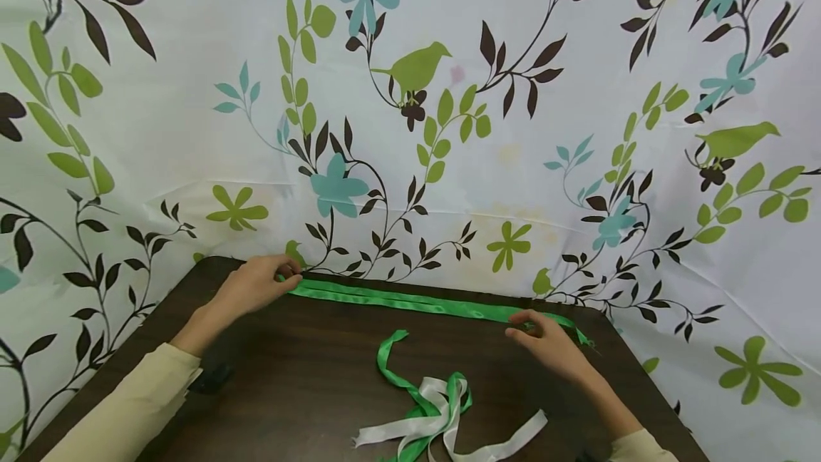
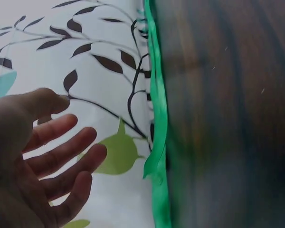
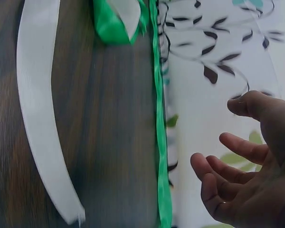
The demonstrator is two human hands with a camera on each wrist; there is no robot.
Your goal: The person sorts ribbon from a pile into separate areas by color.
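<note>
A long green satin ribbon (image 1: 398,301) lies stretched along the far edge of the table, with a lengthwise fold line. Near its left end is my left hand (image 1: 259,282). In the left wrist view the left hand (image 2: 52,156) has loosely bent, spread fingers with nothing in them, beside the green ribbon (image 2: 157,95). My right hand (image 1: 545,339) hovers by the ribbon's right end, overlapping it in the head view. The right wrist view shows the right hand (image 3: 256,166) relaxed, its fingers holding nothing, apart from the green ribbon (image 3: 160,118).
Nearer the front, white ribbon (image 1: 513,440) and green ribbon (image 1: 385,358) strips lie tangled on the dark wooden table (image 1: 288,376). A white cloth (image 1: 545,162) printed with leaves, flowers and birds hangs behind and around the table.
</note>
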